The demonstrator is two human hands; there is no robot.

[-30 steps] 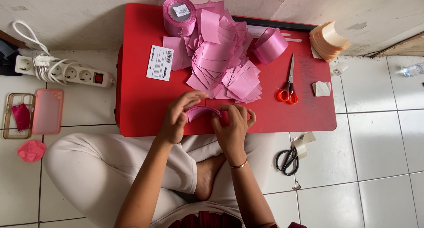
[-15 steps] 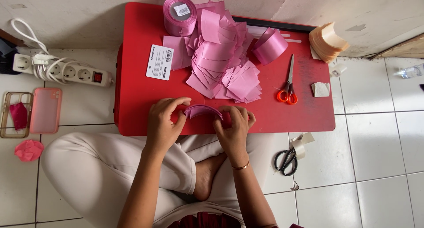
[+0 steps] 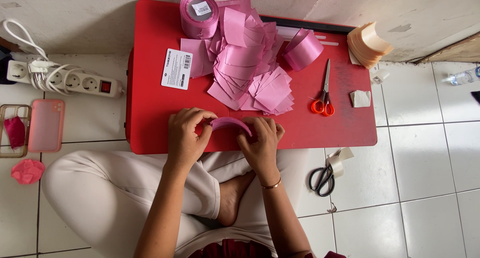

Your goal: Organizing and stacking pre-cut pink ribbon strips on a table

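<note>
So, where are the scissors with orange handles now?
In the head view, the orange-handled scissors lie on the right part of the red table, between the pile of pink ribbon pieces and a small white folded piece.

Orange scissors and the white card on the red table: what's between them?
In the head view, the pile of pink ribbon squares lies between the card and the orange scissors, spread across the red table.
</note>
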